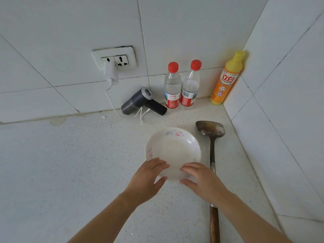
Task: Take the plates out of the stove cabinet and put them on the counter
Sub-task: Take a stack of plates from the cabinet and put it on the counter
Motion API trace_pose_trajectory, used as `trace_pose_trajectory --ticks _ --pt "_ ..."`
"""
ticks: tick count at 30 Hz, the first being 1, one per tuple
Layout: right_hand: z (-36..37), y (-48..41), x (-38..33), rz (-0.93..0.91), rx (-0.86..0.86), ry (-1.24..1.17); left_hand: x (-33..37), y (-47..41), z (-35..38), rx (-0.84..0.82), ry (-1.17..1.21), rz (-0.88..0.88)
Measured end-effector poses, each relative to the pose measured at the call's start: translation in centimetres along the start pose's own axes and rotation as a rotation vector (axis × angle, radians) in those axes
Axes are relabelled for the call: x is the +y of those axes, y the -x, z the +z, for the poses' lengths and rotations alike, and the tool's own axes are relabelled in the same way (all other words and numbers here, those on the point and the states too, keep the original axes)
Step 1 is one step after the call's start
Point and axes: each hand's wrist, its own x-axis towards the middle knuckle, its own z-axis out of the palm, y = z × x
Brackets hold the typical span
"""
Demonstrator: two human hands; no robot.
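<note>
- Plate (173,151), white with small pink flowers on its rim, sits on the speckled table (70,172), a little right of the centre of the view. It seems to lie flat on the surface, though its near edge is hidden under the hands.
- Left hand (149,178) is at the plate's 7 o'clock edge, fingers (157,163) spread over the rim and the thumb below it. They look loosened, not pinching; I cannot tell for sure if they touch.
- Right hand (198,178) mirrors it at about 5 o'clock, fingers also open and curved around the rim. Two hands on the near edge, I think, is a way to lower a deep plate evenly so it does not tip.
- A long metal ladle (212,155) lies just beside the plate at its 3 o'clock, handle pointing toward the person. The plate is set left of it, probably to avoid knocking it.
- At 12 o'clock, near the wall, stand two water bottles (172,86); a dark hair dryer (140,102) lies at 11 o'clock and a yellow detergent bottle (226,79) stands at 1 o'clock in the corner. All are well apart from the plate.
- My judgement: this plate is being put down, and the wide free surface at 9 o'clock leaves place for more plates. The cabinet is not in view.
</note>
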Motion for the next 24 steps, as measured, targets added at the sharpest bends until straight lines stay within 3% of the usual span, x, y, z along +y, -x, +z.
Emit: trace_pose_trajectory --ticks 17,24 --pt "-0.2 0.4 0.7 -0.02 -0.003 0.035 1.5 0.7 0.1 -0.078 -0.034 -0.076" --pt "-1.5 1.7 -1.7 0.021 0.015 -0.071 3.0 3.3 -1.5 0.013 -0.077 -0.148"
